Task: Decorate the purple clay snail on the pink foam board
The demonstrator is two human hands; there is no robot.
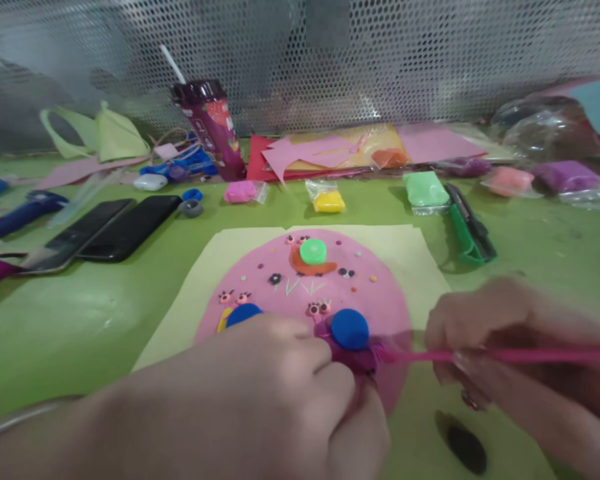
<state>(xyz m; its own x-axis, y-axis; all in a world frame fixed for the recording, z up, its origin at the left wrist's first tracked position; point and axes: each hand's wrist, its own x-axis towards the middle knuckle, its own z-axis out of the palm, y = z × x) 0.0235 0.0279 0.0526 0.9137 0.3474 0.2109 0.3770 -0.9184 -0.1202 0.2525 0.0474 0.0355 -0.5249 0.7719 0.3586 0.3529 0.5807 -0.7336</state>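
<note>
A pink paper circle (375,280) lies on a cream sheet (180,300) and bears clay snails. My right hand (485,340), blurred, grips a thin pink modelling tool (525,356). The tool's tip meets the right end of a purple clay snail body (353,358) that has a blue disc shell (350,329). My left hand (300,380) is curled with its fingers against that snail's left and lower side; what lies inside them is hidden. Partly behind my left hand is a yellow snail with a blue disc (244,312). Higher up sits an orange snail (313,267) with a green disc (313,252).
Bagged clay in pink (240,192), yellow (329,200) and green (425,190) lies behind the sheet. A green utility knife (470,227) rests at right. Two phones (130,230) lie at left, with a drink cup (213,130) behind. A dark oval piece (466,449) is near the front.
</note>
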